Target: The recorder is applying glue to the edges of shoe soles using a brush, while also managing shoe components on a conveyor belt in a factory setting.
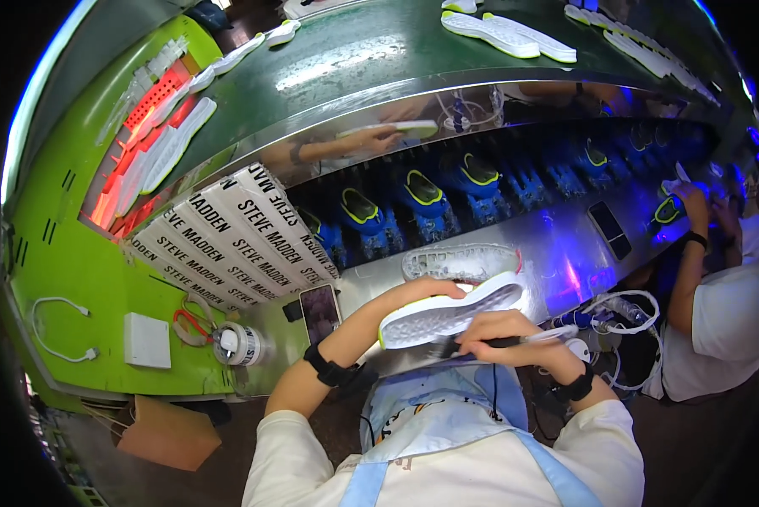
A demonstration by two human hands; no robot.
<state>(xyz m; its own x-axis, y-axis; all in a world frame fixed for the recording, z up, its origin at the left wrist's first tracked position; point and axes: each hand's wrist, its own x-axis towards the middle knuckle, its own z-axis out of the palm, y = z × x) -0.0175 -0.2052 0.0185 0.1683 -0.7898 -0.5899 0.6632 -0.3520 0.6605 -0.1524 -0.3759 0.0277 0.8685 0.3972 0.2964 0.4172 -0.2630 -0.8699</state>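
Observation:
My left hand (434,290) grips the far edge of a white shoe sole (426,323) with a lime-green edge at its left end. The sole is tilted so that its patterned hollow faces up. Closed around a slim brush (447,345) with a dark tip and pale handle, my right hand (499,336) is at the near edge of the sole. The bristles are hard to make out there. Just beyond, a second, greyish-white sole (460,263) lies on the metal bench (379,283).
Blue shoe uppers with lime collars (423,193) line a dark conveyor beyond the bench. A printed white box (227,241) and a phone (319,311) are left; another phone (609,230) lies right. White soles (510,35) rest on the green belt. A co-worker (718,313) handles a shoe.

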